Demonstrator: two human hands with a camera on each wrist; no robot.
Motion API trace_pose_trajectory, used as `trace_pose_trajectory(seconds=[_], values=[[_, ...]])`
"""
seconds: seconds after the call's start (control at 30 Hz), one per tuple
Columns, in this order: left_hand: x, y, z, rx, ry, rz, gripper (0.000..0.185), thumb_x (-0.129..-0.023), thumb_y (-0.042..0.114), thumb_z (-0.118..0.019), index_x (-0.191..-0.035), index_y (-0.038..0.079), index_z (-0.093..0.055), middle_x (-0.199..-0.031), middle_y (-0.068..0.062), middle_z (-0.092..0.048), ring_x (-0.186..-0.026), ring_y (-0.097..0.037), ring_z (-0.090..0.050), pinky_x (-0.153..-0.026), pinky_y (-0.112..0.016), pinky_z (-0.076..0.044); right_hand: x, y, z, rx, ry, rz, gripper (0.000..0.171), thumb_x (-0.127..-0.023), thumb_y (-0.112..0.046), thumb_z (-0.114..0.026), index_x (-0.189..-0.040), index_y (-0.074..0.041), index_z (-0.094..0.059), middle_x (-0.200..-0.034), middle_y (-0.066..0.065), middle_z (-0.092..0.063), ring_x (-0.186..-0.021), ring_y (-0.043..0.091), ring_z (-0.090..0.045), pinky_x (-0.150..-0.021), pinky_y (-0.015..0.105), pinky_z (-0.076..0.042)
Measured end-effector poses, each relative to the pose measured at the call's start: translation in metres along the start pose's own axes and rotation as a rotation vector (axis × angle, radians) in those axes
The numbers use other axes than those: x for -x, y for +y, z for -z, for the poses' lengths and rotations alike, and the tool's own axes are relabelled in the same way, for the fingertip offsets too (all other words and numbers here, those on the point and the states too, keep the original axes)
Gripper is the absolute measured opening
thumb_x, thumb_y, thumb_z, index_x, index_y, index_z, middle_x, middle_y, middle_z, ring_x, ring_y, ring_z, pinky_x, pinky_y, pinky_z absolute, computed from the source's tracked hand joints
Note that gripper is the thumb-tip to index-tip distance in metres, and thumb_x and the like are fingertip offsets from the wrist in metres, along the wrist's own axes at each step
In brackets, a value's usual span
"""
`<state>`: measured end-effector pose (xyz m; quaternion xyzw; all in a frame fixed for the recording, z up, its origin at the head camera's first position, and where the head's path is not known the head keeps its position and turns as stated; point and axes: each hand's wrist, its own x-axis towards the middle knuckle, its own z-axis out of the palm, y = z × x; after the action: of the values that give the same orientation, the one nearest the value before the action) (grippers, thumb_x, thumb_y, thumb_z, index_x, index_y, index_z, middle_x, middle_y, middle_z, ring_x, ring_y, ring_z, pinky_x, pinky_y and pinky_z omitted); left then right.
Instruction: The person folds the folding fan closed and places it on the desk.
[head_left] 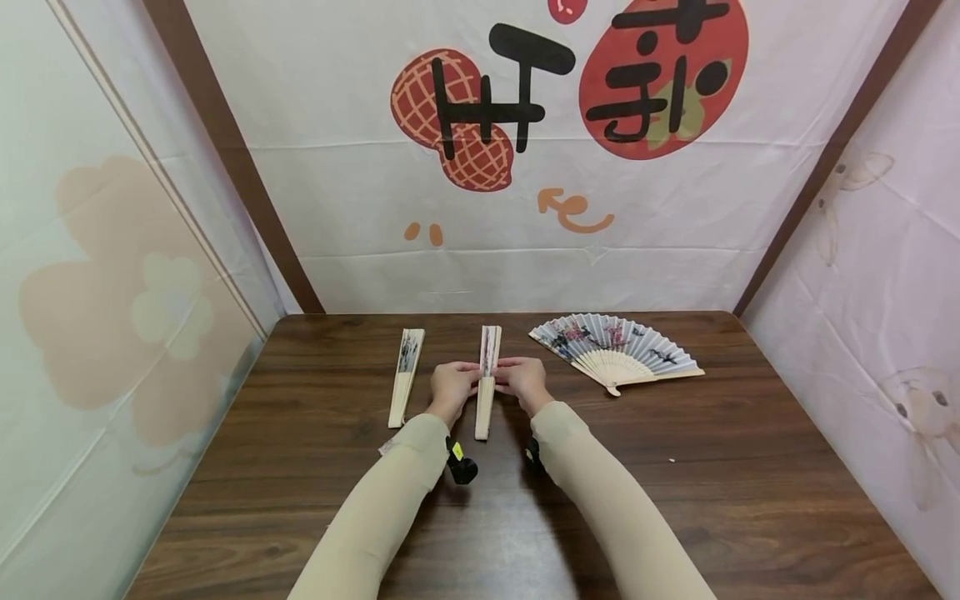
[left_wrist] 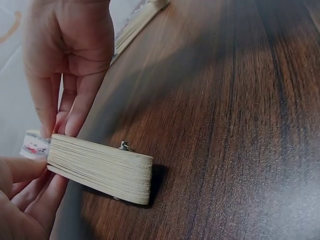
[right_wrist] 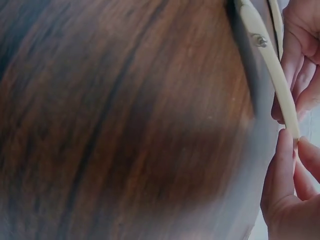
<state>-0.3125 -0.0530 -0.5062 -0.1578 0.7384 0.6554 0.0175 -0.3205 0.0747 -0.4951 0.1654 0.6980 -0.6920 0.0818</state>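
Observation:
A folded hand fan [head_left: 486, 392] stands between both hands near the middle of the table, its pale ribs closed together and its pivot end towards me. My left hand [head_left: 453, 385] pinches its left side around mid-length, and my right hand [head_left: 523, 379] pinches the right side opposite. In the left wrist view, the fingers meet where the printed cloth [left_wrist: 36, 145] joins the ribs; a small metal ring [left_wrist: 125, 146] sits at the pivot. In the right wrist view, my right hand [right_wrist: 292, 195] has fingertips at the fan's edge [right_wrist: 280, 85], with my left hand [right_wrist: 302, 60] beyond.
Left of my left hand lies another folded fan [head_left: 405, 379] with a dark print. At the right, a spread fan [head_left: 615, 350] with painted flowers lies on the wooden table [head_left: 712, 517]. White printed cloth [head_left: 525, 267] walls the back and sides.

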Motion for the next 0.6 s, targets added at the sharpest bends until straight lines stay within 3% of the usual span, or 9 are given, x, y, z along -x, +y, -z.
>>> trace_pose_trajectory(seconds=[0.23,0.47,0.6], values=[[-0.005,-0.001,-0.001,-0.074,0.034,0.008,0.014,-0.089,0.002,-0.071,-0.101,-0.004,-0.075,-0.108,-0.022,-0.073,-0.082,-0.015,-0.070,-0.073,-0.027,-0.063,-0.003,0.002,-0.006,0.051,-0.018,0.007,0.023,-0.087,0.005,-0.071,-0.110,0.006,-0.072,-0.111,0.024,-0.072,-0.085,0.022,-0.073,-0.081,0.038,-0.064],[-0.012,-0.001,0.000,-0.157,0.051,0.012,0.012,-0.088,0.002,-0.072,-0.099,-0.002,-0.077,-0.106,-0.019,-0.074,-0.078,-0.012,-0.069,-0.067,-0.021,-0.061,-0.006,0.002,-0.012,0.132,-0.020,0.019,0.024,-0.086,0.008,-0.069,-0.110,0.006,-0.072,-0.110,0.023,-0.072,-0.093,0.027,-0.074,-0.083,0.037,-0.063],[-0.013,0.001,-0.003,-0.264,0.070,-0.041,0.011,-0.087,0.004,-0.073,-0.096,-0.001,-0.078,-0.099,-0.017,-0.076,-0.076,-0.016,-0.070,-0.065,-0.022,-0.061,-0.007,0.001,-0.013,0.165,0.007,0.029,0.024,-0.084,0.009,-0.071,-0.108,0.006,-0.072,-0.109,0.024,-0.072,-0.093,0.028,-0.074,-0.078,0.034,-0.064]])
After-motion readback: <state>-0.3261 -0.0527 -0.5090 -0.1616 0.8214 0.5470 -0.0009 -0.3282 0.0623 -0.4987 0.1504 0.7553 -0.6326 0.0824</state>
